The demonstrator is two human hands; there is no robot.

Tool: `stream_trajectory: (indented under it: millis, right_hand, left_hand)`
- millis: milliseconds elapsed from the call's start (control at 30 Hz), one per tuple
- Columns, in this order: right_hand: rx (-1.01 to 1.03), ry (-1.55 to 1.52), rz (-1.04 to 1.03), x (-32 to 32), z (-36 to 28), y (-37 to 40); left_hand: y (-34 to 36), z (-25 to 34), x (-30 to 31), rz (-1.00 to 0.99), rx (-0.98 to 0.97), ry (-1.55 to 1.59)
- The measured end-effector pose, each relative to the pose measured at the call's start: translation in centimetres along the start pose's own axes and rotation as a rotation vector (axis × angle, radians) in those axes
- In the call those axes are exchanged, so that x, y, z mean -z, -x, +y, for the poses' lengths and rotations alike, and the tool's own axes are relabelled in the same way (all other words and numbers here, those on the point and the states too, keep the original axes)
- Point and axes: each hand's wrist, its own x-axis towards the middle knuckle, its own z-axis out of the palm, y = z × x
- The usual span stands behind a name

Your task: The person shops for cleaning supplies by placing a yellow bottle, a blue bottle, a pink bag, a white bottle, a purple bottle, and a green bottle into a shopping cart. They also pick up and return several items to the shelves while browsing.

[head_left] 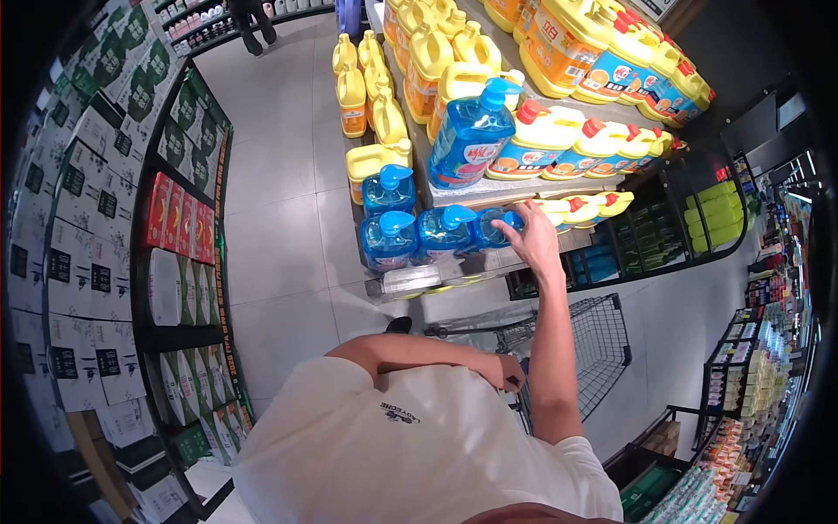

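My right hand (530,237) is closed around the upper part of a blue pump bottle (490,229) at the right end of the front row. Beside that bottle, on the low front ledge, stand more blue pump bottles (443,234) with light-blue pump heads. A larger blue pump bottle (471,140) stands upright on the tier above. My left arm crosses in front of my white shirt, and my left hand (508,373) is by the near side of a wire shopping cart (598,345). Its fingers look curled; whatever is in them is hidden.
Yellow jugs (428,65) with handles fill the left and back of the display. Orange-and-blue-labelled jugs (532,140) with red caps line its right tiers. Shelves of boxed goods (87,201) run along the left aisle. A person's legs (251,26) show far back.
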Motion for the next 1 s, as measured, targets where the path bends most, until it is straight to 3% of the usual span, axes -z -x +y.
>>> stream_trajectory:
  millis: [133, 267, 333, 467, 533, 567, 633, 800, 1000]
  right_hand:
    - [-0.112, -0.377, 0.098, -2.0, 1.7, 2.1]
    - [-0.178, -0.426, 0.19, -1.3, 0.7, 3.4]
    - [-0.204, -0.433, 0.241, 1.1, -0.3, 3.9]
    - [-0.275, -0.401, 0.419, 9.2, -3.9, 6.3]
    - [-0.347, -0.414, 0.505, 13.0, -5.3, 7.8]
    - [-0.327, -0.347, 0.568, 14.7, -5.7, 8.4]
    - [-0.405, -0.377, 0.631, 16.6, -5.2, 9.6]
    - [-0.554, -0.357, 0.635, 17.9, -1.3, 12.4]
    - [-0.665, -0.299, 0.717, 17.3, 1.0, 16.4]
  left_hand:
    - [0.2, 1.1, 0.1, 0.077, 0.009, 0.171]
    - [1.5, 3.1, 1.5, 0.161, 0.069, 0.152]
    - [2.4, 3.0, 2.1, 0.345, 0.134, 0.152]
    - [3.6, -2.0, 2.8, 0.506, 0.171, 0.607]
    - [4.0, 1.2, 3.2, 0.641, 0.288, 0.664]
    - [3.9, 2.5, 3.4, 0.593, 0.296, 0.674]
    - [3.4, 4.8, 3.9, 0.558, -0.086, 0.886]
    - [1.9, 8.3, 3.6, 0.35, -0.04, 1.067]
    - [1.0, 6.0, 2.7, 0.429, 0.131, 1.106]
